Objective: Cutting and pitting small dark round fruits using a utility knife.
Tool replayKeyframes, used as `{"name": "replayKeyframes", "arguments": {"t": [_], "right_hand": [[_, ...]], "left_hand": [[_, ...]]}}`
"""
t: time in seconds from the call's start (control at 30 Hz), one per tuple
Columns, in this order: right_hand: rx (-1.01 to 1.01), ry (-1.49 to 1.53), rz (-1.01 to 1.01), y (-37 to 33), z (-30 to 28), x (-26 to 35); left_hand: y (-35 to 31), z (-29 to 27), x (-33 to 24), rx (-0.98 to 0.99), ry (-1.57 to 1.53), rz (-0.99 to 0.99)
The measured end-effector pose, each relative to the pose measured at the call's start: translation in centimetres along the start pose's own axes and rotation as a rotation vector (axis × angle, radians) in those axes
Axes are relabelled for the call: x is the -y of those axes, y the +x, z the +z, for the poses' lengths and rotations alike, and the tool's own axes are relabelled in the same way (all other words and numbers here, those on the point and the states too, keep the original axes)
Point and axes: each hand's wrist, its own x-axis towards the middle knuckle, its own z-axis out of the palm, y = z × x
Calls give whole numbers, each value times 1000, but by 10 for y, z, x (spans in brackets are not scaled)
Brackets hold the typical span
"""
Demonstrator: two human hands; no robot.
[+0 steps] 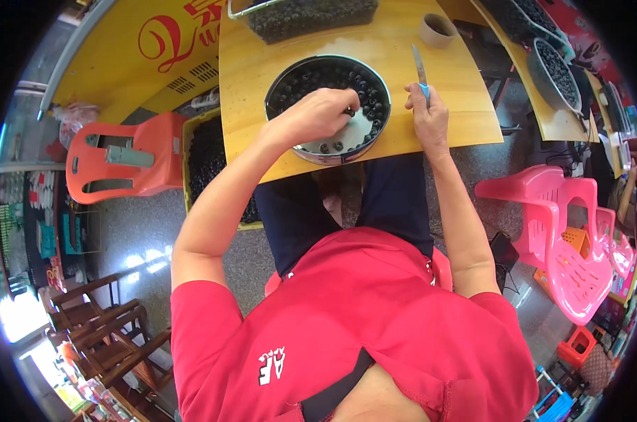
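My left hand (317,116) reaches over a round metal pan (386,93), fingers pinched on a small dark round piece (348,112). Many similar dark, shiny pieces with pale spots lie in the pan, mostly around its far and right sides; I cannot make out their exact kind. Part of the pan's pale bottom shows near my fingers. To the right of the pan, my right hand (429,119) is closed round the blue handle of a small knife (419,65). Its blade points away from me, apart from the pan.
The wooden table (466,105) also bears a clear tub (318,20) of dark pieces and a brown cup (438,31). A yellow crate (187,151) of dark pieces stands left below the table. An orange chair (156,158) is left, a pink chair (575,267) right.
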Motion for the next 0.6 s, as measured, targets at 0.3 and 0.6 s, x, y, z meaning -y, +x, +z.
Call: {"name": "replayKeyframes", "arguments": {"t": [0.3, 0.6], "right_hand": [[79, 208, 37, -17, 4, 48], [291, 485, 53, -36, 22, 111]], "left_hand": [[-22, -12, -34, -424, -1091, -378], [-30, -7, -66, -593, -1268, -263]]}}
